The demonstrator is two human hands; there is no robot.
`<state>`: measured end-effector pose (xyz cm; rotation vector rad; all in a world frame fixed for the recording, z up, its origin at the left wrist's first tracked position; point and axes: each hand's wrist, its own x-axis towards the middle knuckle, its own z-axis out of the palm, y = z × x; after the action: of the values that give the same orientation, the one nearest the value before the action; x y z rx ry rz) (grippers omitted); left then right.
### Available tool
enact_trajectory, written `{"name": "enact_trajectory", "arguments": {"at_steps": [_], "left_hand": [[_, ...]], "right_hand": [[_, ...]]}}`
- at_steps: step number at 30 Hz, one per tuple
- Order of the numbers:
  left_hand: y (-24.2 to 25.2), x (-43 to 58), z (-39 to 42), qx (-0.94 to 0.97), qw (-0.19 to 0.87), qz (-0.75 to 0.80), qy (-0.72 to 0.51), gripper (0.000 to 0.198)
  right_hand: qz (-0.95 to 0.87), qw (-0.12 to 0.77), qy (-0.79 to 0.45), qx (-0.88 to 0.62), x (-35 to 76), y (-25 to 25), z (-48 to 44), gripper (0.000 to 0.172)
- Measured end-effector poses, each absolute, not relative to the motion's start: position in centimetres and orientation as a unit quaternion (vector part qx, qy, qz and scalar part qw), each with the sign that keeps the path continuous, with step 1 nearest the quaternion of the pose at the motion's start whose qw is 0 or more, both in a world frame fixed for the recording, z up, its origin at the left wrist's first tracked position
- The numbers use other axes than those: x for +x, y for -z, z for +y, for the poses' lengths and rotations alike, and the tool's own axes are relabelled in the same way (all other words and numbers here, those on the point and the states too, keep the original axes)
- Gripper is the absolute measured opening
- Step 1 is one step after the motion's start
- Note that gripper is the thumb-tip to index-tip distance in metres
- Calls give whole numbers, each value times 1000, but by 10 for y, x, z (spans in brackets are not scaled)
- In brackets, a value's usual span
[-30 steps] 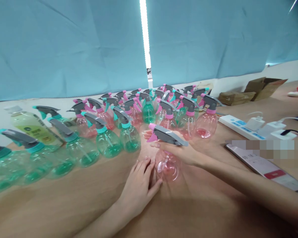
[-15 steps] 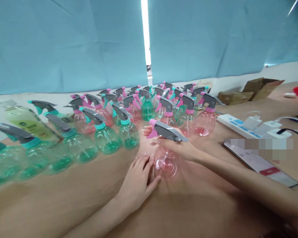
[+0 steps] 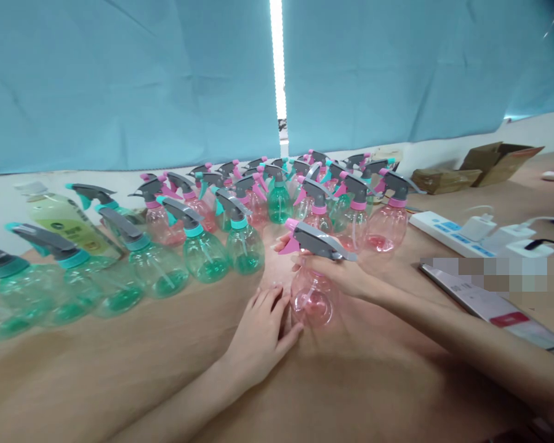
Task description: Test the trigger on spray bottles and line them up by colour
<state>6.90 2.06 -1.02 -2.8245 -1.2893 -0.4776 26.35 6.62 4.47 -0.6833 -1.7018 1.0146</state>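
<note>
A pink spray bottle (image 3: 314, 300) with a grey and pink trigger head stands in front of me, a little pink tint at its base. My right hand (image 3: 335, 271) is wrapped round its neck just below the head, with fingertips showing near the pink trigger. Beside the bottle's left side, my left hand (image 3: 263, 326) lies low on the table, its fingers stretched out and thumb near the base. Whether that hand touches the bottle I cannot tell. Closest behind stand a green spray bottle (image 3: 245, 249) and another pink spray bottle (image 3: 388, 227).
Several green bottles run along the left, with a labelled bottle (image 3: 67, 221) behind them. More pink and green sprayers crowd the back. On the right are a power strip (image 3: 452, 234) with chargers, a phone (image 3: 489, 304) and an open cardboard box (image 3: 501, 163). A blue sheet (image 3: 143, 80) hangs behind.
The view has turned slightly, so everything sits a little further right in the picture. Both hands and the held bottle keep nearly the same pose.
</note>
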Motion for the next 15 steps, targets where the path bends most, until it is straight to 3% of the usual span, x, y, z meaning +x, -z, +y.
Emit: {"name": "enact_trajectory", "arguments": {"at_steps": [15], "left_hand": [[14,67,22,-902,14,-397,169,37]], "right_hand": [[-714,516,-355,-313,260,-59,58,20]]}}
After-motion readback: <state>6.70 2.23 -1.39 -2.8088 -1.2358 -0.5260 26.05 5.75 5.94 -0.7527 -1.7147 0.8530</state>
